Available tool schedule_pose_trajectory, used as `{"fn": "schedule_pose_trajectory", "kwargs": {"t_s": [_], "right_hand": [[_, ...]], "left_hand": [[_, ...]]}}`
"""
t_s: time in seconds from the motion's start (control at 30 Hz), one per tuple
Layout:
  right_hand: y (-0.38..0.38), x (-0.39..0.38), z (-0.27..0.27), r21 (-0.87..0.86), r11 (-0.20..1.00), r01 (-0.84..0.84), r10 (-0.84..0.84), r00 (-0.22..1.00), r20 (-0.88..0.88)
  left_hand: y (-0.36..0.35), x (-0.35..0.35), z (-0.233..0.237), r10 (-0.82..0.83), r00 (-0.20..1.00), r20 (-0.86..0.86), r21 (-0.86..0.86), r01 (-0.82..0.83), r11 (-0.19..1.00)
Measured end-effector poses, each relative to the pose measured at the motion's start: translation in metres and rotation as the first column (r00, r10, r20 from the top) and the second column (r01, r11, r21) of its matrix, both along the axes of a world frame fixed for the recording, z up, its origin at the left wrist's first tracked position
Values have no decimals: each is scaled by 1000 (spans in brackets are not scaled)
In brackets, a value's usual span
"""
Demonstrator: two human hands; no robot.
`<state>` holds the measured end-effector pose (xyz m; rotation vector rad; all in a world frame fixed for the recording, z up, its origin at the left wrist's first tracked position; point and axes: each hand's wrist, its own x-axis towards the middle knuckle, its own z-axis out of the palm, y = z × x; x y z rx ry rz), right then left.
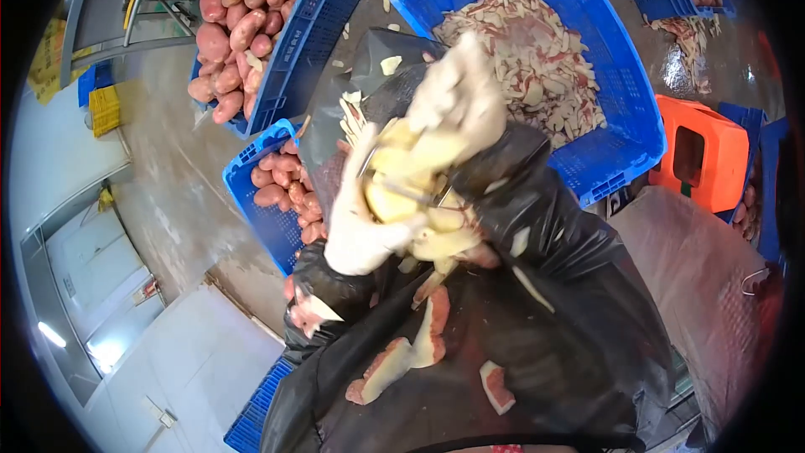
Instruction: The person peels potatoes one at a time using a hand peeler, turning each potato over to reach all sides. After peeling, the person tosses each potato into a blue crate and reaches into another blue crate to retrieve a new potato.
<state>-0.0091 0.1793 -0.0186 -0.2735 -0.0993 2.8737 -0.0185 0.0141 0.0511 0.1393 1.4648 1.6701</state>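
Note:
My left hand [356,235], in a white glove, is wrapped round a peeled yellow potato [388,203] above my lap. Just above it, my right hand [461,96], also gloved in white, is blurred by motion. It grips what looks like a peeler [436,199], whose thin metal part lies across the potato; its handle is mostly hidden by the fingers. Other pale yellow pieces below the potato are too smeared to make out. Strips of red-skinned peel [432,331] lie on the black plastic apron [537,369] over my lap.
Ahead stands a blue crate [625,75] holding a heap of peelings [537,59]. Left are a blue crate [314,42] piled with red potatoes [243,29] and a smaller potato crate [260,231]. An orange plastic object [713,159] stands right. Peel scraps litter the wet floor.

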Motion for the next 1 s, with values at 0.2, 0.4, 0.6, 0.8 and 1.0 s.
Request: {"fn": "schedule_pose_trajectory", "kwargs": {"t_s": [0.2,0.4,0.6,0.8,1.0], "right_hand": [[-11,3,16,182,983,8,-15,999,38],[4,9,6,353,935,-36,-15,990,139],[23,-22,-43,8,1000,-20,18,973,229],[56,-25,-161,-47,964,262,-265,956,-121],[27,-13,-47,33,981,189,-189,925,330]], "left_hand": [[8,0,14,84,996,-33,-170,-89,981],[5,1,-4,-49,997,-66,-112,42,993],[14,6,-12,137,962,-238,-56,-154,987],[-2,22,-15,79,884,-460,-97,-138,986],[-4,25,-35,192,909,-370,-35,-221,975]]}}
